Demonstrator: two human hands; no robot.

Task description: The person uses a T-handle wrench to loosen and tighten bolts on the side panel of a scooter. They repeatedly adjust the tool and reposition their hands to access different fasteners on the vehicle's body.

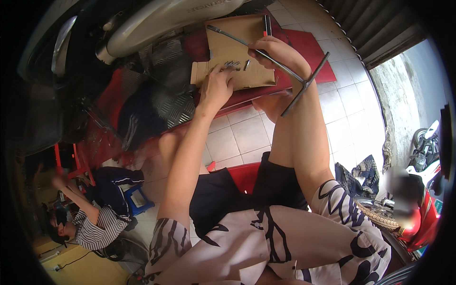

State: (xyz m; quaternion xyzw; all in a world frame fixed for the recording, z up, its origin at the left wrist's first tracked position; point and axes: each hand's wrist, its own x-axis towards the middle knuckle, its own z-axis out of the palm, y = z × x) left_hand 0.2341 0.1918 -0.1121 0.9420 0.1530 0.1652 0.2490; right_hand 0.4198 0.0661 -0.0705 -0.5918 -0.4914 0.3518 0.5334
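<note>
My right hand [277, 51] is wrapped round the shaft of a long metal T-handle socket wrench [232, 37]. Its crossbar lies over my right forearm, and the socket end points to the upper left. Over a flattened cardboard box [237, 42], my left hand [217, 88] reaches down with its thumb apart from the fingers. The fingertips are at a small cluster of metal bolts [232, 64], partly hidden by them. A single short metal piece [247, 65], like a bolt or socket, lies just right of the cluster.
A black-and-red tool [267, 26] lies at the cardboard's far right edge. The cardboard rests on a red surface [323, 61]. A motorcycle [156, 23] stands at the upper left. Another person [102, 223] sits on a blue stool [137, 199] at the lower left.
</note>
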